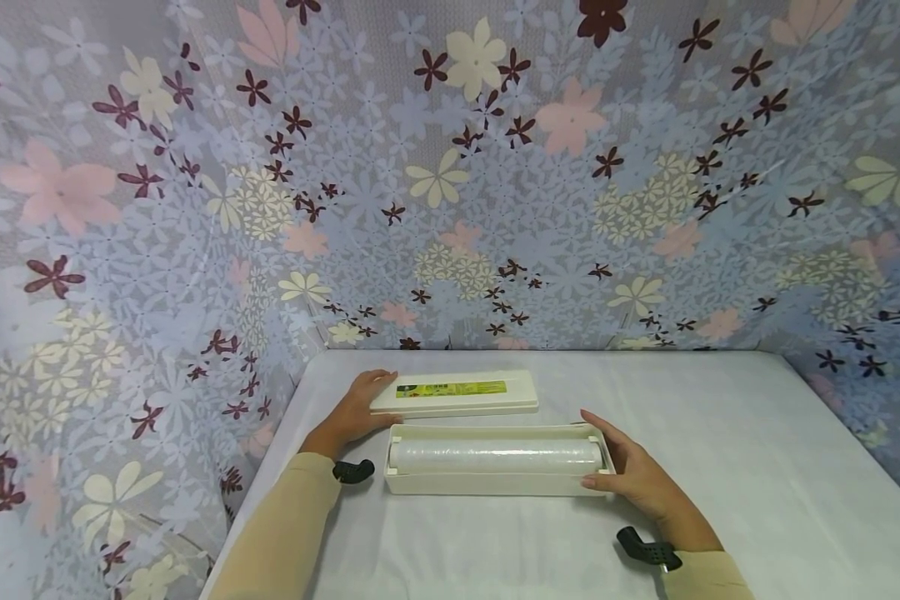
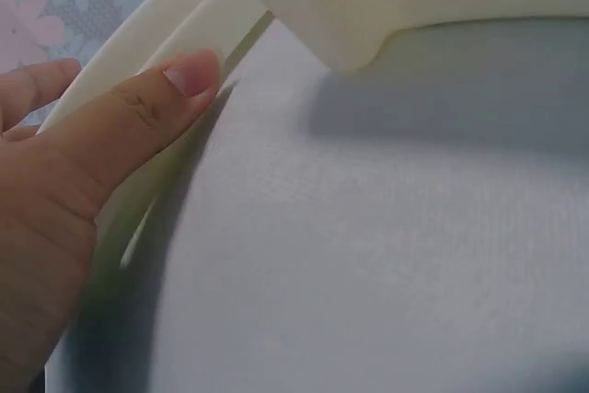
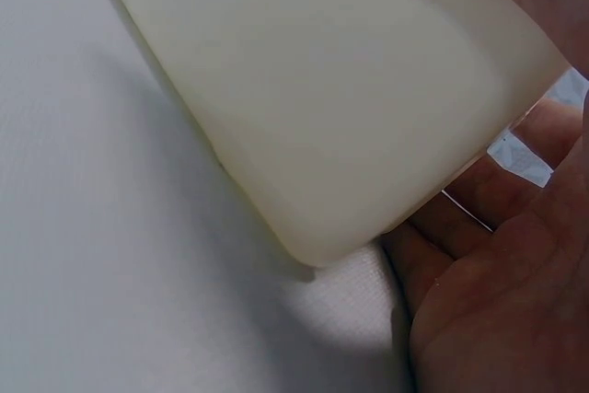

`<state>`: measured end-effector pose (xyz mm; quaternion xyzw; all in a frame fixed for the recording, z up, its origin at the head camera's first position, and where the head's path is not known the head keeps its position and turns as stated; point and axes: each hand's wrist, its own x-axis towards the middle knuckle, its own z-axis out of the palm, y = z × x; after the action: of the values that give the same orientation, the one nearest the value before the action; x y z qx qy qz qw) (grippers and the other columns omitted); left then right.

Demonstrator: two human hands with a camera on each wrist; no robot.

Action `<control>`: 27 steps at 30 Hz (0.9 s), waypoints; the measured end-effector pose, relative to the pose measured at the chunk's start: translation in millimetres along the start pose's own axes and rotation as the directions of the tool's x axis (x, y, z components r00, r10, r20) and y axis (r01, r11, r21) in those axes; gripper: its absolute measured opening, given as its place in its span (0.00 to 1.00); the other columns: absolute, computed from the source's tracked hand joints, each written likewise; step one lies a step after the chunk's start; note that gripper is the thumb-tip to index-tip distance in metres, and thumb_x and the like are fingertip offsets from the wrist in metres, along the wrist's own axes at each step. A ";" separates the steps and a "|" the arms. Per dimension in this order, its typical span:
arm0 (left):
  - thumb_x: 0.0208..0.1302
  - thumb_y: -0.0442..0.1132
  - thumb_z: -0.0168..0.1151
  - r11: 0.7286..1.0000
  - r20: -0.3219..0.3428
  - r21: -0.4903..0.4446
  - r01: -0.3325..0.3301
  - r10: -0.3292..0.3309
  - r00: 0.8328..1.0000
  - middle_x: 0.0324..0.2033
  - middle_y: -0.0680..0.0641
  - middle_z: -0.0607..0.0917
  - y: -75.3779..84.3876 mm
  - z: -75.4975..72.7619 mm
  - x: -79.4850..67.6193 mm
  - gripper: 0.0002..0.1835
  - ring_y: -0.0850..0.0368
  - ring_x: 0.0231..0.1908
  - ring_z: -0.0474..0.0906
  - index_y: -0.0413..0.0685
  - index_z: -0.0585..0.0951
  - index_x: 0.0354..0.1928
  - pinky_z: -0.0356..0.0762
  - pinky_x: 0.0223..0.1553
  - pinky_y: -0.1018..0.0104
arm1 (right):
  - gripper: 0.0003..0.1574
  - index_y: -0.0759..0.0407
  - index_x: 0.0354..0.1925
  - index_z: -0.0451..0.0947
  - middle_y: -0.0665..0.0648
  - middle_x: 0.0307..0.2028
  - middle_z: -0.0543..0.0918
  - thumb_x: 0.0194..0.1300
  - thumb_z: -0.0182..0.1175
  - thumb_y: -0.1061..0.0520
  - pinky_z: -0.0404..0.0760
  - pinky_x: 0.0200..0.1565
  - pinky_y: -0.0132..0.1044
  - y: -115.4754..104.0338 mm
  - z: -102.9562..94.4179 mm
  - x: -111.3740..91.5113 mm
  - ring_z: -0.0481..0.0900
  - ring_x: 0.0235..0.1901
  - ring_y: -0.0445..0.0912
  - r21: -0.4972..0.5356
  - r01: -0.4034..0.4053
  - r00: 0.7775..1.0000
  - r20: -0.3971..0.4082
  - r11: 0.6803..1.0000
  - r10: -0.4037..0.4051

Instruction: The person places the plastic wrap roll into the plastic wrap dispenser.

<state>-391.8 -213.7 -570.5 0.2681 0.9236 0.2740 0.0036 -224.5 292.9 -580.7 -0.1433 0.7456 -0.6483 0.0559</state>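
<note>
A long cream plastic box (image 1: 495, 484) stands on the white table, its top uncovered. Inside lies a roll of clear cling film (image 1: 487, 455), running nearly the full length. My right hand (image 1: 640, 475) grips the box's right end, thumb on the near wall and fingers at the far side. Just behind the box is its cream lid (image 1: 521, 390), which carries a yellow-green label (image 1: 453, 388). My left hand (image 1: 360, 408) holds the lid's left end between thumb and fingers; in the left wrist view the thumb (image 2: 189, 75) presses along the lid's edge.
A white cloth (image 1: 727, 450) covers the table. Flower-patterned fabric (image 1: 525, 208) hangs behind the table's back edge and along both sides. Black wrist mounts (image 1: 648, 550) sit at both sleeves, one close to the box's left end.
</note>
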 end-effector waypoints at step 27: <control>0.53 0.55 0.84 0.999 -0.114 -0.008 -0.051 0.050 0.992 0.70 0.38 0.72 17.7 -12.0 -1.0 0.50 0.38 0.71 0.66 0.43 0.73 0.76 0.64 0.70 0.40 | 0.66 0.58 0.84 0.51 0.69 0.77 0.60 0.58 0.78 0.66 0.77 0.58 0.34 0.8 0.0 -0.2 0.69 0.69 0.46 -0.039 0.029 1.000 -0.011 0.999 -0.030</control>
<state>-384.0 -207.8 -551.5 0.2754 0.9137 0.2939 -0.0546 -224.4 293.0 -581.5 -0.1517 0.7564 -0.6351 0.0393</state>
